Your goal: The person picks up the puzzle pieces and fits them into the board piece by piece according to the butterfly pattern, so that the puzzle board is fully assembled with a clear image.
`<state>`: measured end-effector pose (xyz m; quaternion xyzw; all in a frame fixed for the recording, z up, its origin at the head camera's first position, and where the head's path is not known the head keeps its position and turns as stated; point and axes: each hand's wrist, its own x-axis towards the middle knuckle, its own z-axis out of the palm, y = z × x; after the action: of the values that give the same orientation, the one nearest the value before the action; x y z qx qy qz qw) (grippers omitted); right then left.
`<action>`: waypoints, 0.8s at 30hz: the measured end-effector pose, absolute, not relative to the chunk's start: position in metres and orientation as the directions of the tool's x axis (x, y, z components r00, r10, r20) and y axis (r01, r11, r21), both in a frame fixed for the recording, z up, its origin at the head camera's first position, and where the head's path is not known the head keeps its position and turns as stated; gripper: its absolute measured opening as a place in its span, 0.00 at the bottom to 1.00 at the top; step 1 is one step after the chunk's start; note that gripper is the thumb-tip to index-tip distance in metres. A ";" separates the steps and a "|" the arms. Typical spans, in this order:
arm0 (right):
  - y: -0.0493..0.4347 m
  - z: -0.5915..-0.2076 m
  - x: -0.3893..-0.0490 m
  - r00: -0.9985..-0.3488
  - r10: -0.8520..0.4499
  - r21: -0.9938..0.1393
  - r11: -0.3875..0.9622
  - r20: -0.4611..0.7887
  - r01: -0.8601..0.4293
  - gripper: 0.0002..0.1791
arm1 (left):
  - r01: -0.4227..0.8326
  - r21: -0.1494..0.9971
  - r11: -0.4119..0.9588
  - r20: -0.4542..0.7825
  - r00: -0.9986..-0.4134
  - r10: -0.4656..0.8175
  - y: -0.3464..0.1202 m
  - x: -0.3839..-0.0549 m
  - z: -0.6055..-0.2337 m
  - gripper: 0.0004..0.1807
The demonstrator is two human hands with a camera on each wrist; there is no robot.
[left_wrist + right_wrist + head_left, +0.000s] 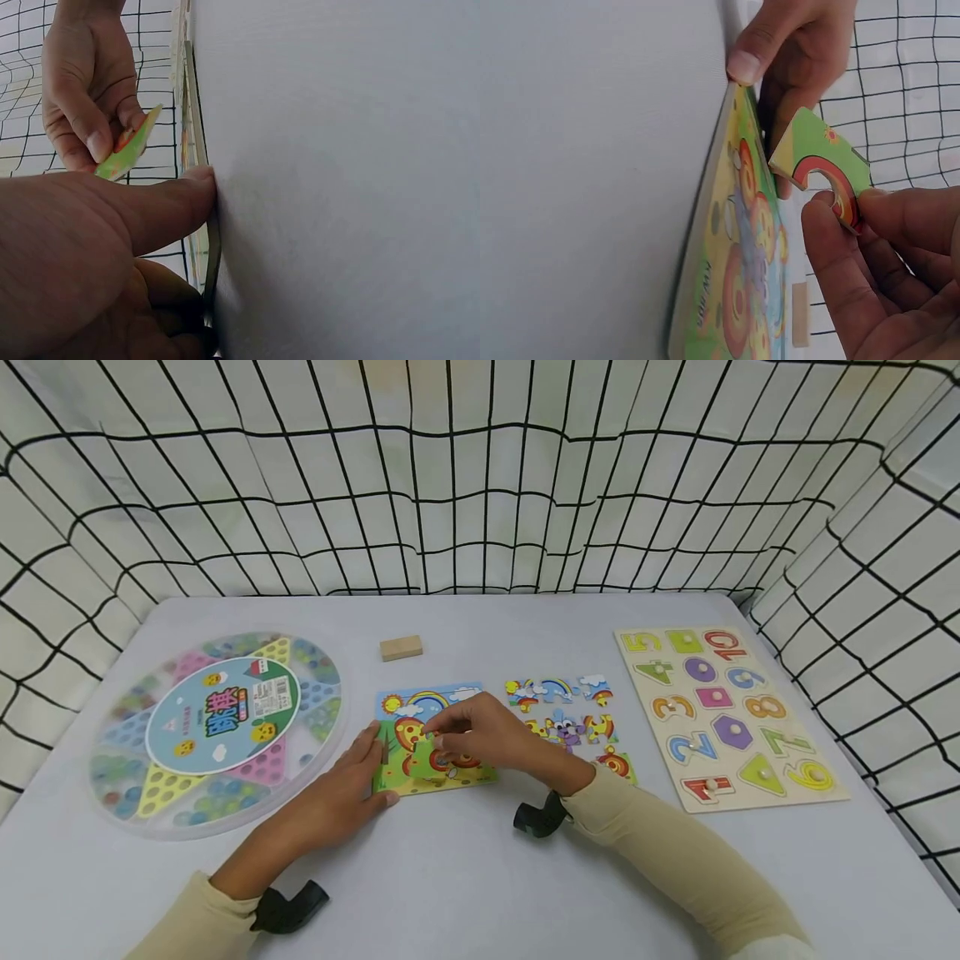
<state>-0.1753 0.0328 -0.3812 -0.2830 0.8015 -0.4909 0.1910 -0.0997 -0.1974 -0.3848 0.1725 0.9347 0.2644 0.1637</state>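
Observation:
The flat jigsaw board (pixel 438 785), printed with a sun, a rainbow and red round shapes, lies on the table before me. My left hand (pixel 337 797) holds it at the lower left, thumb at the near corner and fingers along the left edge. Above the board my right hand (pixel 491 731) pinches a jigsaw piece (pixel 808 139) between thumb and fingers. That piece is green with a red curved band and a round notch; in the right wrist view it is tilted and apart from the board. Several loose jigsaw pieces (pixel 566 728) lie in rows to the right.
A round, clear-lidded game case (pixel 168 781) with coloured marbles stands at the left. At the right lies a wooden number-and-shape peg board (pixel 723 768). Behind the jigsaw board is a small wooden block (pixel 401 648). Black wire mesh (pixel 487 493) surrounds the table's back and sides.

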 end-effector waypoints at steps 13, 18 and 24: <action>0.010 -0.380 -0.183 -0.760 -0.649 -0.876 0.387 -0.037 -0.287 0.11 | 0.236 0.544 0.805 -0.225 -0.883 0.411 -0.198 -0.102 -0.386 0.44; 0.004 -0.385 -0.190 -0.752 -0.658 -0.861 0.401 -0.033 -0.314 0.11 | 0.249 0.552 0.796 -0.210 -0.882 0.421 -0.199 -0.102 -0.386 0.44; -0.005 -0.387 -0.191 -0.773 -0.634 -0.764 0.509 -0.022 -0.396 0.09 | 0.255 0.555 0.792 -0.201 -0.882 0.425 -0.198 -0.102 -0.387 0.45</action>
<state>-0.1912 -0.0048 -0.3866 -0.3012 0.8553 -0.3934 0.1515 -0.1023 -0.1978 -0.3874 0.1823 0.9329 0.2663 0.1600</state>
